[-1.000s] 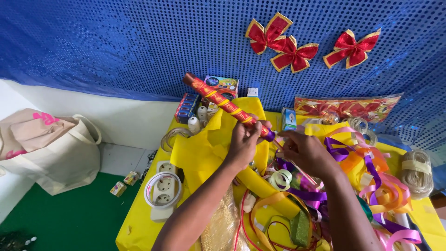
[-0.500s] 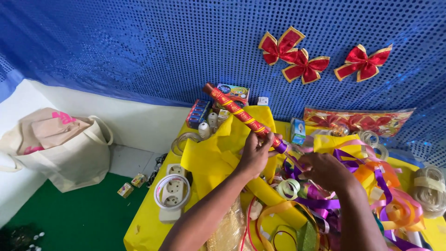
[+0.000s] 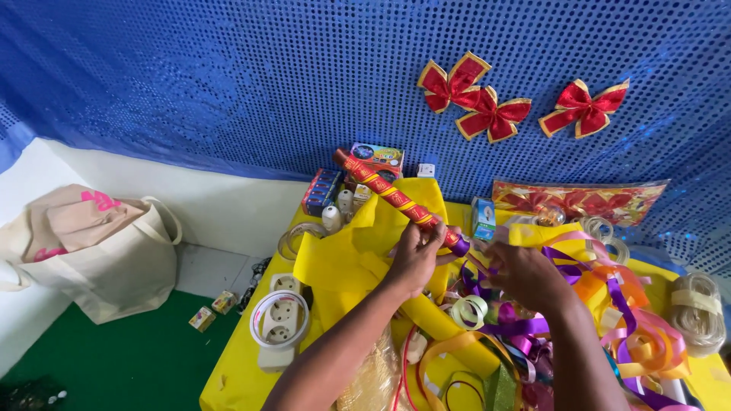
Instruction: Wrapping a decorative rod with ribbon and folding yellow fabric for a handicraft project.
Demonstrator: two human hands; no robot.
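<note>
Red-and-gold patterned stick (image 3: 384,192), slanted above yellow surface (image 3: 236,373), lower end wrapped in purple ribbon (image 3: 487,285). Risk judged: ribbon could slip off stick end or snag in loose ribbon pile (image 3: 640,335) if tension dropped. Left hand (image 3: 415,259) closed around stick's lower end, over yellow sheet (image 3: 343,259). Right hand (image 3: 525,275) curled, fingers near purple ribbon just beside stick tip; grip hidden, could not tell. White power strip (image 3: 278,320) near surface's left edge. Red bows (image 3: 491,114) pinned on blue sequin backdrop (image 3: 228,84).
</note>
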